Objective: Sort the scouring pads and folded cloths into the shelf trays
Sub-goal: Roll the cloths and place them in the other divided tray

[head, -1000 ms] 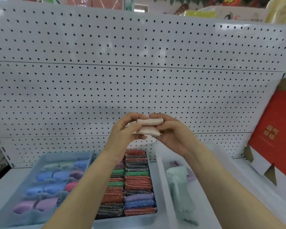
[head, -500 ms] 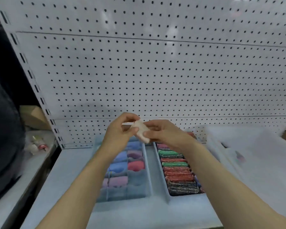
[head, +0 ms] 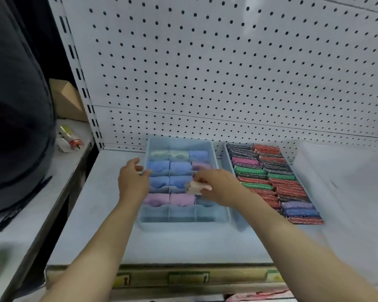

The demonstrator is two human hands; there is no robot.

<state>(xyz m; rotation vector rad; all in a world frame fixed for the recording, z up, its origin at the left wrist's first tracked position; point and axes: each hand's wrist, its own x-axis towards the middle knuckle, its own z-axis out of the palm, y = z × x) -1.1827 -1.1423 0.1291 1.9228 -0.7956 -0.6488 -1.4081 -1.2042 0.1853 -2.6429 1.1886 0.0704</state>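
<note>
A pale blue divided tray on the shelf holds folded cloths in blue, lilac, pink and mint, one per cell. My right hand is shut on a folded pale pink cloth and holds it over the tray's right column. My left hand hovers at the tray's left rim, fingers apart and holding nothing. To the right, a second tray is packed with rows of red, green, pink, purple and dark scouring pads.
A white pegboard backs the grey shelf. A clear plastic bin stands at the right. A dark bulky object and a cardboard box sit on the neighbouring shelf to the left.
My view swung left and down. Both hands came down from chest height to the divided tray. My left hand let go of the pink cloth, which my right hand alone now holds.
</note>
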